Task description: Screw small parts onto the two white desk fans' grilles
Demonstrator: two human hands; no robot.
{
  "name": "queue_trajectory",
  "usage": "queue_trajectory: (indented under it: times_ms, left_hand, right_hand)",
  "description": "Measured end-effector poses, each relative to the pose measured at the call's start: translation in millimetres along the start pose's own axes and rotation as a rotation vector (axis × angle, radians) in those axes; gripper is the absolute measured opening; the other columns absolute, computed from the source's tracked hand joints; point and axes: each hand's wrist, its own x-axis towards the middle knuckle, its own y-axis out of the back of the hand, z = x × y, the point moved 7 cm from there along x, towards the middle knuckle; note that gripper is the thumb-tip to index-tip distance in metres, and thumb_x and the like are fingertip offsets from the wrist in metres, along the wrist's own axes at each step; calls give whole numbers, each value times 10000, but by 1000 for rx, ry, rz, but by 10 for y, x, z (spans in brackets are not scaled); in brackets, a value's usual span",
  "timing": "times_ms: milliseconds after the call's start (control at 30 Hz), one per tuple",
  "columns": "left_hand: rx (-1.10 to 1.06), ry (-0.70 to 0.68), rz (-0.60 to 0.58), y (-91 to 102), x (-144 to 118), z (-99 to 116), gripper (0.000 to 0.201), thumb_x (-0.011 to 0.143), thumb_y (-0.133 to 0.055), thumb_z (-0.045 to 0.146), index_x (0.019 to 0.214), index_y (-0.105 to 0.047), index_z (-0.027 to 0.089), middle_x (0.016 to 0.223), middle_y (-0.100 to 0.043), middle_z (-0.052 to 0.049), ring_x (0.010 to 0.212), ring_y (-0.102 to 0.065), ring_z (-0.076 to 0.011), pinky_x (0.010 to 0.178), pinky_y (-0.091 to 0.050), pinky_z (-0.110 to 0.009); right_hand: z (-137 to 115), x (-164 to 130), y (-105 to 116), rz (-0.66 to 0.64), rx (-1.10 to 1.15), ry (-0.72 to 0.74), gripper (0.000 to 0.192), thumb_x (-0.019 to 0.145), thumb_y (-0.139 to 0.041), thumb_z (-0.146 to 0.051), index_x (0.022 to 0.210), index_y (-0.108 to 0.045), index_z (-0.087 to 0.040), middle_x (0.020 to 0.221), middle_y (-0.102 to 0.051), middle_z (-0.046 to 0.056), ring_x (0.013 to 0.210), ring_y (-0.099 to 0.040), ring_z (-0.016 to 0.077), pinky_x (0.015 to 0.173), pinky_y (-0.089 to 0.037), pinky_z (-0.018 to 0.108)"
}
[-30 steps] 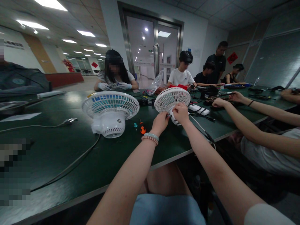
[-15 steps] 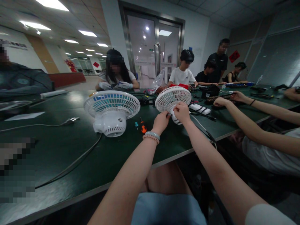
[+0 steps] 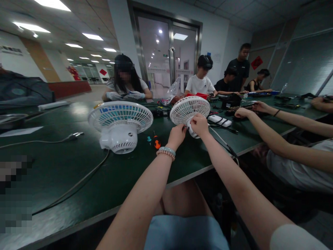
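A small white fan (image 3: 189, 108) lies grille-up on the dark green table (image 3: 78, 166) ahead of me. My right hand (image 3: 199, 125) grips its motor housing under the grille. My left hand (image 3: 177, 136), with a bead bracelet on the wrist, touches the same housing from the left with pinched fingers; what it pinches is hidden. A larger white fan (image 3: 120, 124) with blue blades lies to the left, its grey cord trailing toward me. A small orange-handled screwdriver (image 3: 156, 143) and a teal bit (image 3: 149, 139) lie between the two fans.
Another person's arms (image 3: 275, 139) reach across from the right beside me. A white power strip (image 3: 220, 120) and black cables lie behind the small fan. Several people sit or stand along the far side. A loose plug (image 3: 75, 134) and a paper sheet lie at left.
Both hands stay on the small fan's housing with only slight shifts. The view has drifted a little.
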Motion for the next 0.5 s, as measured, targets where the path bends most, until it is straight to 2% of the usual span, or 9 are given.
queue_trajectory:
  times_ms: [333, 500]
  left_hand:
    - [-67, 4, -20, -7, -9, 14, 175, 774, -530, 173, 935, -596, 154, 911, -641, -71, 806, -584, -164, 771, -457, -281]
    - [-103, 34, -12, 4, -22, 15, 193, 790, -518, 176, 971, -582, 164, 930, -648, -72, 832, -597, -169, 776, -462, -284]
  right_hand:
    - [12, -4, 1, -9, 14, -11, 201, 720, -450, -125, 598, -603, -168, 700, -540, 53, 747, -487, 178, 692, -360, 289]
    - [12, -7, 6, -11, 33, -16, 210, 719, -443, -125, 596, -607, -171, 693, -540, 54, 746, -486, 181, 700, -364, 293]
